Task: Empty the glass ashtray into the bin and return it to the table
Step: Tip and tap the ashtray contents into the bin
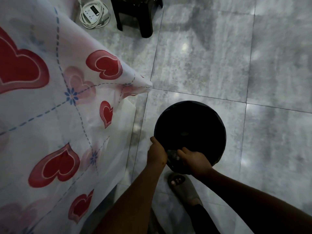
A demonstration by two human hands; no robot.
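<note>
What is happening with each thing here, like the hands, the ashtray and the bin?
Left hand: gripping the ashtray's left side, over the bin.
Right hand: holding the ashtray's right side.
Glass ashtray: held between both hands above the bin; too dark to tell whether emptied.
Bin: upright on the floor, open, inside dark.
Tablecloth: draped over the table.
Power strip: on the floor, cord coiled.

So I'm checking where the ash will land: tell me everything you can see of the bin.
The bin is round, black and open-topped, apparently bag-lined, its inside too dark to read. It stands on the grey tiled floor beside the table's corner. The left hand touches its near rim; the right hand reaches over it.
</note>
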